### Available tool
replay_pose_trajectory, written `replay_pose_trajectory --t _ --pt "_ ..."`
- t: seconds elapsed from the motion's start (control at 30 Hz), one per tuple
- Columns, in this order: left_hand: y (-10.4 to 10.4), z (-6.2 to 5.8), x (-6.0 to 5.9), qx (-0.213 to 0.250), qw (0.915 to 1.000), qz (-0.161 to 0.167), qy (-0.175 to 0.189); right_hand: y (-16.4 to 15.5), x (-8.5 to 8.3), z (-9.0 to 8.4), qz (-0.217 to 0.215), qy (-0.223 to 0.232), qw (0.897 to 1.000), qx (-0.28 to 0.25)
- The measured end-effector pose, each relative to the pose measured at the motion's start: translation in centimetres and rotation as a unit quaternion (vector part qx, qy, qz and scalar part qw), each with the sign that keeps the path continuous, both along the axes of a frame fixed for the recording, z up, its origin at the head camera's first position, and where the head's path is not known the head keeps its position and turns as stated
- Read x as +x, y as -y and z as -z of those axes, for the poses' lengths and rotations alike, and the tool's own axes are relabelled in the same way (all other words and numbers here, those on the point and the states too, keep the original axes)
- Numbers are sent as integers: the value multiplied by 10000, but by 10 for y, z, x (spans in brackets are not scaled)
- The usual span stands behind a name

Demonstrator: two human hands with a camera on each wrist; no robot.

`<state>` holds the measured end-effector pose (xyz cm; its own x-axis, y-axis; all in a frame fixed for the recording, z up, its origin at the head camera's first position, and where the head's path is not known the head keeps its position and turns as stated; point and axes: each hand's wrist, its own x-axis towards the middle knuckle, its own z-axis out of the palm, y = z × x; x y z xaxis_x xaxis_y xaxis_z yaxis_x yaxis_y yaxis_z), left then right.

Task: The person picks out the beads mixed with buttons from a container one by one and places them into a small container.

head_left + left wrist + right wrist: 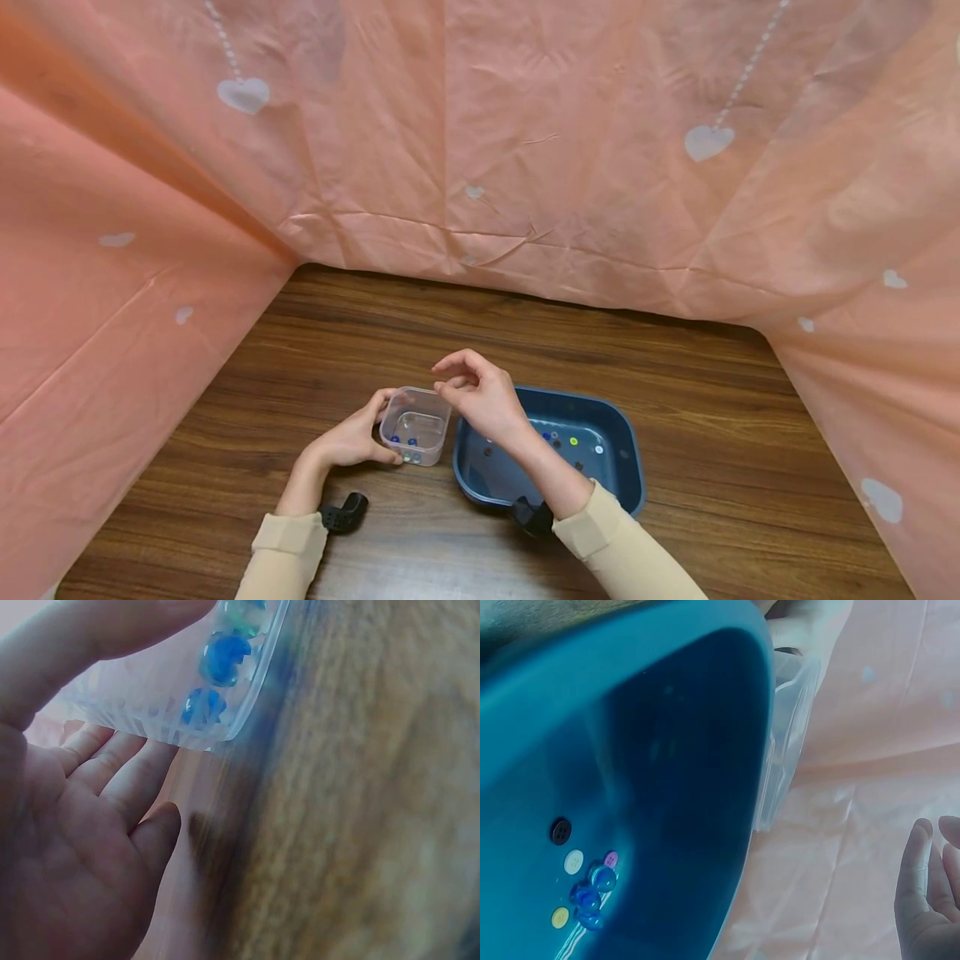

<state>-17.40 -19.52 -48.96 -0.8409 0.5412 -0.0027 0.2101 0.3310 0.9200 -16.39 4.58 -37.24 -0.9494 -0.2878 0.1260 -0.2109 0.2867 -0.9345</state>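
While your left hand [348,442] cups the near-left side of a small clear plastic container [416,425], thumb and fingers curled lightly round its walls, your right hand [480,392] hovers just above the container's far-right rim with fingers loosely bent; you cannot tell from the head view whether the fingertips pinch anything. The container stands upright on the wooden table [675,375], touching or just beside the left edge of a blue plastic tub [626,483]. Blue glass beads [221,656] lie on the container's floor, seen through its clear wall in the left wrist view, where your thumb lies along the wall and your fingers [112,761] spread beneath it. Inside the tub, the right wrist view shows a cluster of small pieces: a black button [561,830], a white button [573,862], a yellow button [559,918], a pink button [610,859] and several blue beads [592,892]. Peach sheeting printed with white hearts [525,150] drapes behind and to both sides of the table.
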Motion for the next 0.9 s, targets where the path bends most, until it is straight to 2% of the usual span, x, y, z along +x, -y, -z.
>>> replay_pose_trajectory --t 0.5,0.9 --pt "0 0 0 -20 10000 -47 -34 -8 -1 -3 185 53 9997 164" --pt "0 -1 0 -61 9999 -33 -85 -12 1 -3 236 190 9995 86"
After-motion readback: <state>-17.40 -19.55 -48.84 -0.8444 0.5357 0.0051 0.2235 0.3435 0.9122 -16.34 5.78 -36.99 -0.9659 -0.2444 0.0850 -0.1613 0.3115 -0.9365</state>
